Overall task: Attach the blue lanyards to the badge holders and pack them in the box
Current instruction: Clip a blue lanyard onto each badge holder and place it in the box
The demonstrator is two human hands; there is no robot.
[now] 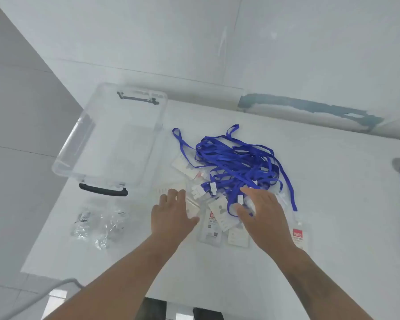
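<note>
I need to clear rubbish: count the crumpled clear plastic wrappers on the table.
2. One crumpled clear plastic wrapper sits below the box's black handle; the other lies just right of it. More may hide under the badge holders.

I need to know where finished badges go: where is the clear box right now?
In the head view the clear box sits open at the table's left, just left of the blue lanyards.

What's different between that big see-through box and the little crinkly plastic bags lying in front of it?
The clear box is large and rigid, with black handles; the plastic bags are small, soft and crumpled. The box stands open and looks empty; the bags look to hold small items, too blurred to name. Both are transparent and rest on the white table, left of the lanyards.
</note>
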